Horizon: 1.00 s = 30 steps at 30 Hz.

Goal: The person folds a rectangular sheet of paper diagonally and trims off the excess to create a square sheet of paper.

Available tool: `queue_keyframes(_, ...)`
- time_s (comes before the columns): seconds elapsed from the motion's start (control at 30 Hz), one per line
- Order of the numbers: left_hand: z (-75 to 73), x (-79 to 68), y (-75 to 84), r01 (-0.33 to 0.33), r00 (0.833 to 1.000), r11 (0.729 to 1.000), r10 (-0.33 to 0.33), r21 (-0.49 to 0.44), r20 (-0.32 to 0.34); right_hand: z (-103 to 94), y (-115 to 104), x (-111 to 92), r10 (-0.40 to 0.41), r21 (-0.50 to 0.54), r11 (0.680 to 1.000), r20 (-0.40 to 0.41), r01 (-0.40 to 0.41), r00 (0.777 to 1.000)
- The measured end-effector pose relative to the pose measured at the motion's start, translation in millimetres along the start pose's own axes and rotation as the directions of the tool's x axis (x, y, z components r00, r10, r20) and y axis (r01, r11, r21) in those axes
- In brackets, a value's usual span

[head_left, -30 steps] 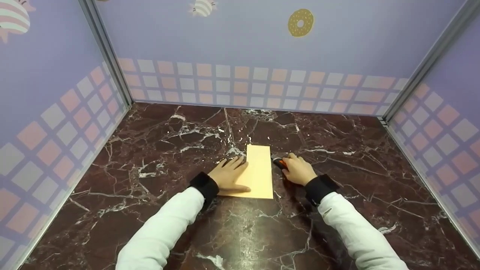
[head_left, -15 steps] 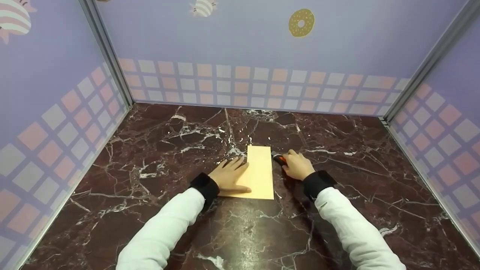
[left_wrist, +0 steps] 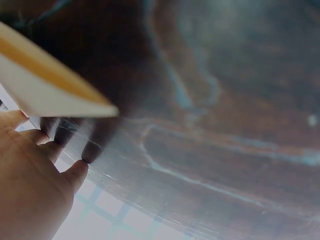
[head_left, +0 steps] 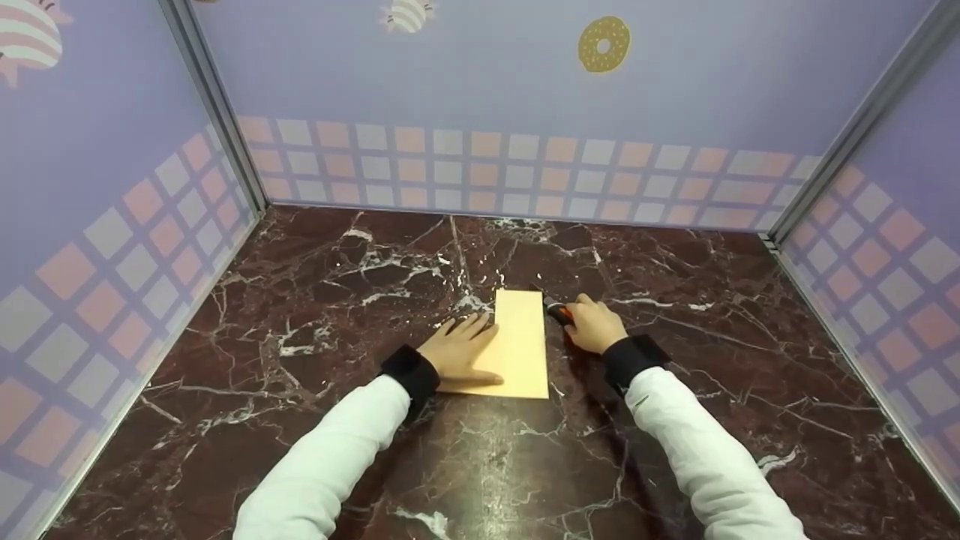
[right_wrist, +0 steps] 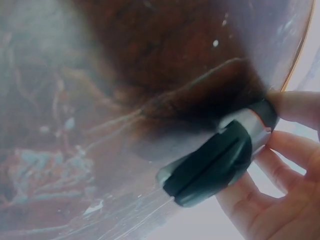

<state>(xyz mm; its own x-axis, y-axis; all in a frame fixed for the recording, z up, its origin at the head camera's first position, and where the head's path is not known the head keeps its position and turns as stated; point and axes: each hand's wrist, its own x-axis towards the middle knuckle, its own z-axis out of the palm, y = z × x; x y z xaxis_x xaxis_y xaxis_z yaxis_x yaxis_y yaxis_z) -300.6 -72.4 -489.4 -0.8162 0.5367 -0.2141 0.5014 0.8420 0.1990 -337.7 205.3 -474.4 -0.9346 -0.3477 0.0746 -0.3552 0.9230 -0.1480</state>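
A pale yellow board (head_left: pixel 521 345) lies flat near the middle of the table. My left hand (head_left: pixel 459 349) rests on its left part with the fingers spread and the thumb across the lower portion. In the left wrist view, the board's corner (left_wrist: pixel 55 80) juts out above the left fingers (left_wrist: pixel 75 175). Beside the board's right edge, my right hand (head_left: pixel 596 324) grips an orange-and-black utility knife (head_left: pixel 559 313), its silvery front end at the edge near the far corner. The right wrist view shows the knife's black-and-silver body (right_wrist: pixel 215 162) pinched by the fingers; the blade is hidden there.
Small white scraps (head_left: pixel 501 279) are scattered on the dark marbled table (head_left: pixel 360 450) beyond the board. Lilac panels with pink and white squares (head_left: pixel 480 172) enclose the table at the back and on both sides.
My right hand has slid away from me along the board's right edge, carrying the knife towards the far corner. The left hand and the board stay in nearly the same place.
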Motion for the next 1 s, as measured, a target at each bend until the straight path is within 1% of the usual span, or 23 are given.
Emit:
queue_keyframes(0.23,-0.7,-2.5,1.3,-0.015,1.000,1.000,0.015,-0.027,-0.021,0.4,0,-4,0.030,0.022,0.999,-0.016,-0.029,0.999)
queue_keyframes(0.53,-2.8,-4.4,1.7,-0.014,1.000,1.000,0.013,-0.023,-0.018,0.0,9,-18,0.074,0.046,0.996,-0.020,-0.073,0.997)
queue_keyframes(0.77,-2.5,-4.4,1.2,-0.014,1.000,1.000,0.014,-0.017,-0.011,-2.2,17,-40,0.100,0.094,0.991,-0.004,-0.100,0.995)
queue_keyframes(1.0,-3.6,-5.6,2.6,-0.026,0.999,0.999,0.025,-0.021,-0.023,-6.4,31,-67,0.114,0.132,0.986,-0.046,-0.107,0.992)
